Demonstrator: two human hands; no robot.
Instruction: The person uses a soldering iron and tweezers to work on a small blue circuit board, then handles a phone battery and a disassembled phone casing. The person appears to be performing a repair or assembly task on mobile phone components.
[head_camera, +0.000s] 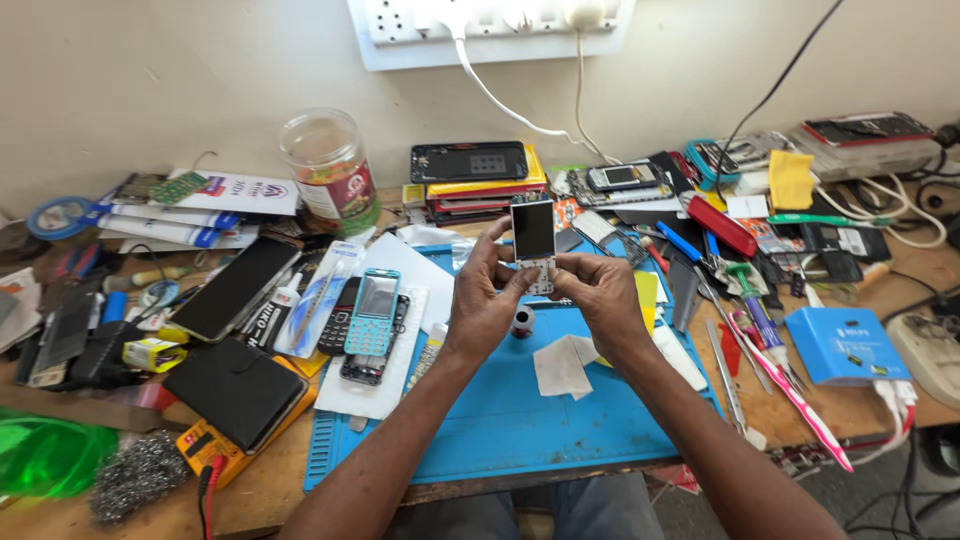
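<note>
- A stripped phone assembly (534, 243), dark screen above a bare white keypad board, is held upright over a blue work mat (500, 420); it is pinched between the fingers of the left hand (487, 292) and right hand (598, 292).
- No outer casing is seen on it; judged mid-repair, refitting apparently undone.
- Below the fingertips, a small bottle (522, 321) and white tissue (562, 365) lie; a turquoise keypad phone (373, 311) rests left.

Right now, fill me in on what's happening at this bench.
A person holds a small phone body upright in both hands, above a blue work mat. The left hand grips its side and the right hand pinches its lower end. A turquoise keypad phone lies left of the mat, and a white wipe lies on it.
</note>
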